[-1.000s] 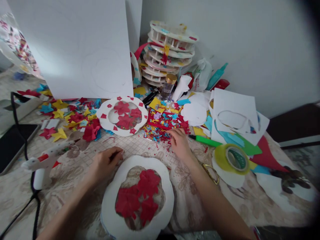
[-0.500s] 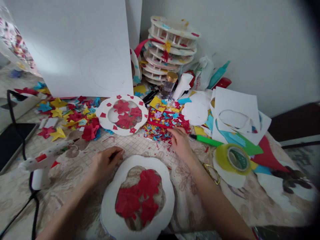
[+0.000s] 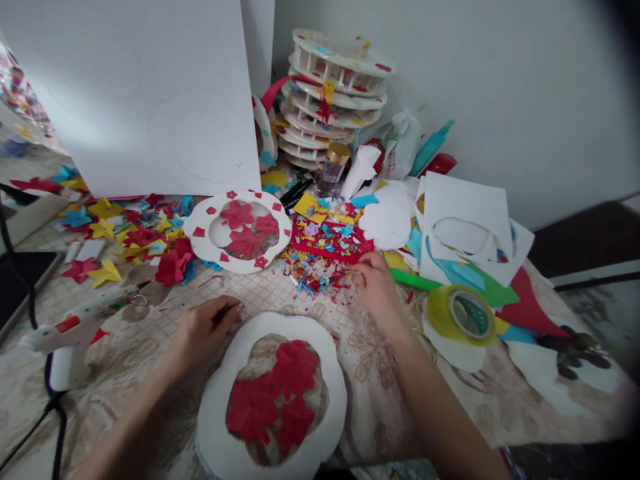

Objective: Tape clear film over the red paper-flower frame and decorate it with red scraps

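A white petal-edged frame lies in front of me, with red paper flowers on its see-through middle. My left hand rests on the tablecloth at the frame's upper left, fingers curled and pressed together. Whatever they might hold is hidden. At the right end of the heap of paper bits, my right hand has its fingers bent in at a red strip; what is between the fingertips, if anything, is too small to tell. Behind stands a second white frame dotted with red shapes.
A glue gun with a black cord lies left, below paper stars. A tape roll, a green cutter and white sheets lie right. Behind are a tiered white stack, a gold-lidded jar and a white board.
My right hand has drawn slightly toward me and rightward from the paper bits, its fingers now more bent. Some bits have spread nearer. My left hand stays by the frame; the view has shifted slightly.
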Demonstrator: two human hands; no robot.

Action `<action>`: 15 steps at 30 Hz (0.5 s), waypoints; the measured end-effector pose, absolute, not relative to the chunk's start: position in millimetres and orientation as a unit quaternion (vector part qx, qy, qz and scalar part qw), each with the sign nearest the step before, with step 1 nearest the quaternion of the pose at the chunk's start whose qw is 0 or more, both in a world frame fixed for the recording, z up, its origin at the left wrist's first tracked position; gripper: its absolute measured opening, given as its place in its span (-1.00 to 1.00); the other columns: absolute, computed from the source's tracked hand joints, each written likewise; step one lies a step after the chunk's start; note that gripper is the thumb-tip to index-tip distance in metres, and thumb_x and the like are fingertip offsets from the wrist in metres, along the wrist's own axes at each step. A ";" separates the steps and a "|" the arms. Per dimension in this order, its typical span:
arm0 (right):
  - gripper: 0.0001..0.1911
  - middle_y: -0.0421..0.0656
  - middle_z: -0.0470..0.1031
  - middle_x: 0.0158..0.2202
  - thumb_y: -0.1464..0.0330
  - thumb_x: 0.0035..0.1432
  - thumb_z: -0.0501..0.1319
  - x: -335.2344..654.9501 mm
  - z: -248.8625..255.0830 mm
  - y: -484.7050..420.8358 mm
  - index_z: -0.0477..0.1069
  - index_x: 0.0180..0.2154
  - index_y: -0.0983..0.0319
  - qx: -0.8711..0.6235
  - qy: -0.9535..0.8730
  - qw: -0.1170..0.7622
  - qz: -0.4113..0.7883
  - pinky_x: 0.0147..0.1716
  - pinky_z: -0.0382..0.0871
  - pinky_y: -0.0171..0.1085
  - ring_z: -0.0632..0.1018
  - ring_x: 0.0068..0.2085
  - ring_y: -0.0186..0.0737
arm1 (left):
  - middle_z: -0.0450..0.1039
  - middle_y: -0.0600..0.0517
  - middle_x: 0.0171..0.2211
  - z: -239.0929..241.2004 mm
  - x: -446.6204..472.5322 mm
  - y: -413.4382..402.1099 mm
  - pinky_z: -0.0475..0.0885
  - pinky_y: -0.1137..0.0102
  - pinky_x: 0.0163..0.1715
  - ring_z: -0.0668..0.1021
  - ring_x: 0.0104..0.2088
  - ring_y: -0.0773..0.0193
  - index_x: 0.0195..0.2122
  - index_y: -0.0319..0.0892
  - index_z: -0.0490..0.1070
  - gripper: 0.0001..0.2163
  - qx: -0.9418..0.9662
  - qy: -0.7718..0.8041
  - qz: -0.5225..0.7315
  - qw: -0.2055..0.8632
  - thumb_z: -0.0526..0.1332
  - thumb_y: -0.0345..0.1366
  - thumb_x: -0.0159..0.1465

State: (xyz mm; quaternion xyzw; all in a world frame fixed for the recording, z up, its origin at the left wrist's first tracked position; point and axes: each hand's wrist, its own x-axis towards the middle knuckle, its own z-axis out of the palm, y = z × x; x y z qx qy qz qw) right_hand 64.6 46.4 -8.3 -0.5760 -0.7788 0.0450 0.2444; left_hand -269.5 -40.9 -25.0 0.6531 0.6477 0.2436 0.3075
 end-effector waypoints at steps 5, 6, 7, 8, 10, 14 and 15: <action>-0.67 -0.03 0.36 -0.28 0.54 0.06 0.06 81.7 -14.9 52.3 0.53 -0.22 0.21 -0.597 -0.773 0.214 0.001 -0.10 0.34 -0.05 0.39 -0.19 -0.04 | 0.56 -0.01 -0.44 -26.9 -270.3 -40.7 0.41 0.46 -0.49 0.57 -0.46 0.24 -0.26 -0.18 0.44 -0.68 0.655 0.648 0.242 0.304 0.06 -0.05 0.27; -0.65 -0.02 0.37 -0.27 0.53 0.07 0.06 83.8 -16.0 53.5 0.52 -0.18 0.21 -0.599 -0.771 0.216 -0.001 -0.09 0.33 -0.03 0.39 -0.18 -0.03 | 0.56 -0.01 -0.44 -27.2 -270.3 -40.5 0.41 0.45 -0.50 0.57 -0.47 0.23 -0.26 -0.18 0.44 -0.68 0.654 0.649 0.242 0.303 0.06 -0.04 0.26; -0.63 -0.01 0.39 -0.25 0.52 0.07 0.05 85.5 -17.0 54.8 0.51 -0.14 0.22 -0.600 -0.770 0.217 0.001 -0.08 0.33 -0.01 0.39 -0.16 -0.01 | 0.56 -0.01 -0.44 -27.3 -270.2 -40.4 0.41 0.45 -0.50 0.57 -0.47 0.23 -0.26 -0.18 0.44 -0.67 0.652 0.651 0.244 0.302 0.06 -0.03 0.26; -0.61 0.00 0.41 -0.22 0.52 0.08 0.04 87.1 -18.1 56.2 0.50 -0.11 0.23 -0.600 -0.770 0.219 0.006 -0.07 0.32 0.01 0.39 -0.14 0.01 | 0.56 -0.01 -0.45 -27.3 -270.1 -40.2 0.41 0.45 -0.50 0.57 -0.48 0.23 -0.26 -0.18 0.45 -0.67 0.651 0.652 0.246 0.301 0.06 -0.03 0.25; -0.56 0.02 0.45 -0.16 0.54 0.08 0.01 89.8 -20.0 59.5 0.48 -0.06 0.25 -0.595 -0.772 0.222 0.020 -0.04 0.31 0.03 0.40 -0.10 0.02 | 0.56 -0.01 -0.46 -27.1 -269.8 -40.0 0.41 0.44 -0.49 0.57 -0.49 0.23 -0.27 -0.19 0.44 -0.67 0.648 0.653 0.251 0.300 0.07 -0.03 0.24; -0.47 -0.01 0.49 -0.05 0.59 0.02 -0.02 97.0 -22.2 66.2 0.44 0.01 0.26 -0.582 -0.775 0.241 0.042 0.03 0.28 0.06 0.42 -0.03 0.00 | 0.56 -0.01 -0.46 -24.2 -268.3 -39.3 0.42 0.44 -0.48 0.57 -0.50 0.23 -0.26 -0.19 0.44 -0.67 0.645 0.650 0.256 0.310 0.07 -0.03 0.24; -0.46 -0.02 0.49 -0.04 0.60 0.01 -0.02 99.3 -22.1 67.6 0.44 0.01 0.25 -0.582 -0.773 0.248 0.045 0.03 0.28 0.06 0.42 -0.02 -0.01 | 0.56 -0.01 -0.46 -23.2 -267.9 -39.1 0.42 0.44 -0.49 0.57 -0.50 0.23 -0.26 -0.19 0.43 -0.67 0.643 0.651 0.255 0.312 0.07 -0.02 0.23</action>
